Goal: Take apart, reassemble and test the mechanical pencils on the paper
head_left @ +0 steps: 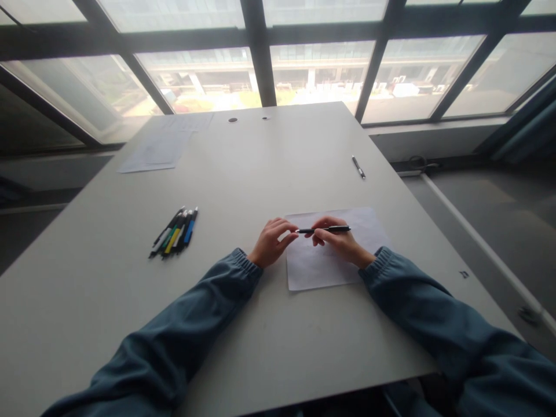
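Observation:
A black pen (339,229) lies level in the air above a white sheet of paper (321,269). My right hand (341,243) grips its barrel between thumb and fingers. At the pen's left end, the thumb and fingertips of my left hand (273,242) pinch the tip. That hand is over the paper's left edge, its wrist low above the table. Whether the pen has a cap cannot be made out.
On the white table (260,341), a bunch of several pens (176,233) with black, green, yellow and blue parts lies to the left. Another pen (358,167) rests at the far right. Loose paper sheets (154,150) are at the back left, before the windows.

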Action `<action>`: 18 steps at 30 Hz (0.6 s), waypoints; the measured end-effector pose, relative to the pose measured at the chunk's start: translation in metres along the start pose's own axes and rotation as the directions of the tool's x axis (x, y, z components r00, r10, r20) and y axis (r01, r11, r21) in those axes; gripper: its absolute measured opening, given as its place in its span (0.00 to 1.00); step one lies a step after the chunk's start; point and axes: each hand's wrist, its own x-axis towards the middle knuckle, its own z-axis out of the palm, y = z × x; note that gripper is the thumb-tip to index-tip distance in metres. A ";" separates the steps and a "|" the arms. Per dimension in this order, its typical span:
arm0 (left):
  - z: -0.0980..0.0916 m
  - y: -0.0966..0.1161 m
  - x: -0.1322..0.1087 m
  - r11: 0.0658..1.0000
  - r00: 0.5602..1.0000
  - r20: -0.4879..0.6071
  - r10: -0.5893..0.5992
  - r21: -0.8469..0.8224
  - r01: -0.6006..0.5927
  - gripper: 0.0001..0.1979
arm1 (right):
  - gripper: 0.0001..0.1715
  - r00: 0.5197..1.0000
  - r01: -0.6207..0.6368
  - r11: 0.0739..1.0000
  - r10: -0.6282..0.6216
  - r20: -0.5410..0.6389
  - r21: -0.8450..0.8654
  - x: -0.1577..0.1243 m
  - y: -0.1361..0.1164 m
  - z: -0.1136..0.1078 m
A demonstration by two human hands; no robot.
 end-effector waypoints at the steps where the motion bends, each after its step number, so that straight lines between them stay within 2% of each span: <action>1: 0.001 0.000 0.000 1.000 1.000 -0.015 0.012 -0.002 -0.012 0.13 | 0.15 1.000 -0.014 1.000 0.014 0.015 -0.007 0.000 0.000 0.000; 4: 0.001 0.000 0.000 1.000 0.997 -0.076 0.019 -0.016 -0.020 0.12 | 0.18 0.999 -0.052 0.999 0.052 0.008 0.012 0.000 0.001 -0.001; 10: 0.001 -0.003 0.000 0.996 0.976 -0.207 -0.063 -0.072 0.049 0.10 | 0.31 0.985 -0.097 0.958 0.131 -0.110 0.268 0.006 0.002 -0.014; 12: 0.001 -0.004 0.000 0.994 0.969 -0.228 -0.092 -0.074 0.077 0.10 | 0.34 0.975 -0.107 0.953 0.156 -0.157 0.285 0.008 0.002 -0.020; 15: 0.001 -0.007 0.000 0.992 0.965 -0.231 -0.121 -0.070 0.107 0.11 | 0.31 0.960 -0.140 0.958 0.194 -0.204 0.252 0.011 0.001 -0.024; 18: 0.001 -0.008 0.000 0.991 0.965 -0.229 -0.126 -0.073 0.112 0.11 | 0.22 0.958 -0.139 0.957 0.196 -0.212 0.256 0.010 0.003 -0.022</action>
